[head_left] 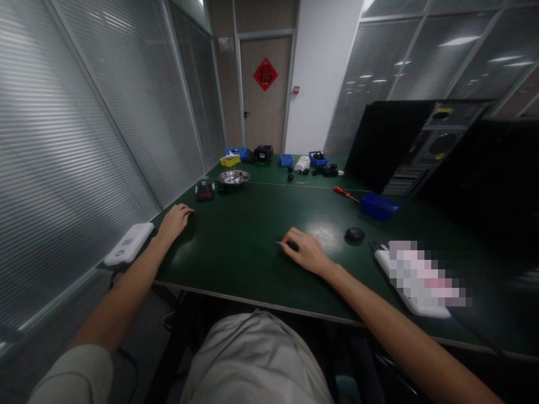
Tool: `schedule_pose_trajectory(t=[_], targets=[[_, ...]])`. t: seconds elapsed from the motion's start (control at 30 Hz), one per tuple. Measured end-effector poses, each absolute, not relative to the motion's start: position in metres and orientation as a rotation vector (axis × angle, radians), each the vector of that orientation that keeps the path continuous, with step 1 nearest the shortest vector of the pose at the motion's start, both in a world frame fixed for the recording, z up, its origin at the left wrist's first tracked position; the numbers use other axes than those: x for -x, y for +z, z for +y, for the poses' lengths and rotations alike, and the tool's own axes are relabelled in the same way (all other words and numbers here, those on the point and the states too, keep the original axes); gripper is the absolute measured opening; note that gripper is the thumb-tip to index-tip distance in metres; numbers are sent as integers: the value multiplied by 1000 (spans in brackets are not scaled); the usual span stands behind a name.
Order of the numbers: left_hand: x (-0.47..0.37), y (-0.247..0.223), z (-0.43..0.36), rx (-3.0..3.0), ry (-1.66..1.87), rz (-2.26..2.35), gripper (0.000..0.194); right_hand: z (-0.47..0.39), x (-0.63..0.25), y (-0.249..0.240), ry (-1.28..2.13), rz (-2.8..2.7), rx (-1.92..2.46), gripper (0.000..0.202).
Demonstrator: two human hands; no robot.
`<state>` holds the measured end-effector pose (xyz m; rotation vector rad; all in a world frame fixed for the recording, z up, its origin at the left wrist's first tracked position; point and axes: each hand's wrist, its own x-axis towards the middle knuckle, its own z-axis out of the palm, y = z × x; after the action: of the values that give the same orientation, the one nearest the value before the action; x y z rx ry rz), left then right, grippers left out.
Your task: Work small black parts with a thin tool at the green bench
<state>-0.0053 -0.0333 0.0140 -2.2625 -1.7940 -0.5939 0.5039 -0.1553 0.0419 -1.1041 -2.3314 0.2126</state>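
My right hand (305,251) rests over the green table (240,224), its fingers closed on a small thin item whose light tip (278,243) sticks out to the left. What the item is cannot be made out. My left hand (175,220) lies at the table's left side with its fingers bent together; anything between them is too small to tell. Just beyond it sit a dark red and black box (204,192) and a round metal dish (234,178) with small pieces inside. A black mouse (355,234) lies to the right of my right hand.
A white device (129,243) sits at the left edge, another (415,297) at the right. An orange screwdriver (342,191) lies by a blue bin (380,206). Blue and yellow trays (229,161) line the far side. Black computer cases (391,140) stand at the right.
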Motion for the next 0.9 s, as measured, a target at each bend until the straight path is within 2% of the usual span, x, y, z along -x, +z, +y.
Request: schedule_pose_trajectory(t=[0.7, 0.9], targets=[[-6, 19, -40, 2072, -484, -1922, 38, -153, -504, 38, 193, -2349, 1118, 14], [-4, 19, -37, 2077, -508, -1960, 30, -152, -504, 37, 196, -2354, 1111, 13]])
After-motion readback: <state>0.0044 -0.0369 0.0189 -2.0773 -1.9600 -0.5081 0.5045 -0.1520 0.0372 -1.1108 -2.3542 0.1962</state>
